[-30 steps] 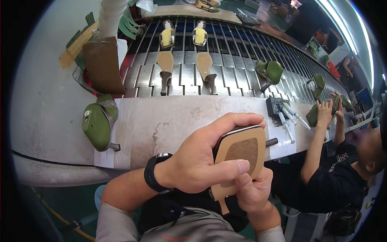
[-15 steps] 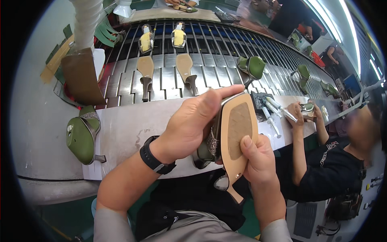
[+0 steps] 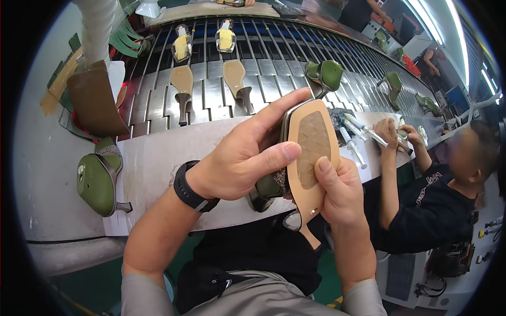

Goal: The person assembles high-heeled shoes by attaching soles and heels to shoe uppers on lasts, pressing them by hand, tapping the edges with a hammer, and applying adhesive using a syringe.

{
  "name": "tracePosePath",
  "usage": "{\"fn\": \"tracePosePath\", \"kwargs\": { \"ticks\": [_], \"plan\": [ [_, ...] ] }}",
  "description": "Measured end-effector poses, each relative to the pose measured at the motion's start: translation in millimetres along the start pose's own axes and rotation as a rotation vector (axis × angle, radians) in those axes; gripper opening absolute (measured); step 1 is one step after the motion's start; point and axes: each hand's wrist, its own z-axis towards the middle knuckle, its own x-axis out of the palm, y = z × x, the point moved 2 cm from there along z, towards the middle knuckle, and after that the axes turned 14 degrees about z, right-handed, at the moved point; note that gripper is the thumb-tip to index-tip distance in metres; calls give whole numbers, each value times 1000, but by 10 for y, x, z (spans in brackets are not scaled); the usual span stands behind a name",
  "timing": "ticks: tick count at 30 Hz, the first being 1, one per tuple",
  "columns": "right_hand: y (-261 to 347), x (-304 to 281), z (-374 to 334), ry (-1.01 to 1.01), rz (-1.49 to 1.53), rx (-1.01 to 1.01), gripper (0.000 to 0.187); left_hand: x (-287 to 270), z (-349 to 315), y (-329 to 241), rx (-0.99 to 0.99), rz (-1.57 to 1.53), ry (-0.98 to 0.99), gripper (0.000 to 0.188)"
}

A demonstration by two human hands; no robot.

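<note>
I hold a heeled shoe (image 3: 312, 195) upright before me, its tan outsole facing me, toe end up and heel at the bottom. The sole bears a large brown textured inset. My left hand (image 3: 247, 150) lies along the shoe's left edge and toe, fingers mostly behind it, thumb on the sole. From the right, my right hand (image 3: 340, 192) grips the sole's lower half, thumb pressed on its face. Green upper and a glittery strip (image 3: 279, 178) show below my left hand, partly hidden. A green heeled shoe (image 3: 97, 184) lies on the bench to the left.
Beyond the pale bench (image 3: 153, 158) runs a metal slatted conveyor (image 3: 208, 97) carrying tan soles with heels (image 3: 233, 73), yellow-filled shoe pieces (image 3: 225, 41) and green shoes (image 3: 331, 75). Syringes (image 3: 352, 145) lie right of my hands. A co-worker (image 3: 421, 205) handles a shoe at far right.
My left thumb has come down onto the sole's face, where it was raised by the toe before. The shoe has stayed nearly in place, and the surroundings have shifted slightly left in view.
</note>
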Motion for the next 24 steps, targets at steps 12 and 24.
{"fn": "tracePosePath", "kwargs": {
  "ticks": [12,24],
  "plan": [
    [-281,569,-587,129,-510,-397,39,184,-770,-261,116,102,-234,65],
    [-491,940,-614,256,-563,-330,22,106,-1156,-730,-70,268,-425,23]
  ]
}}
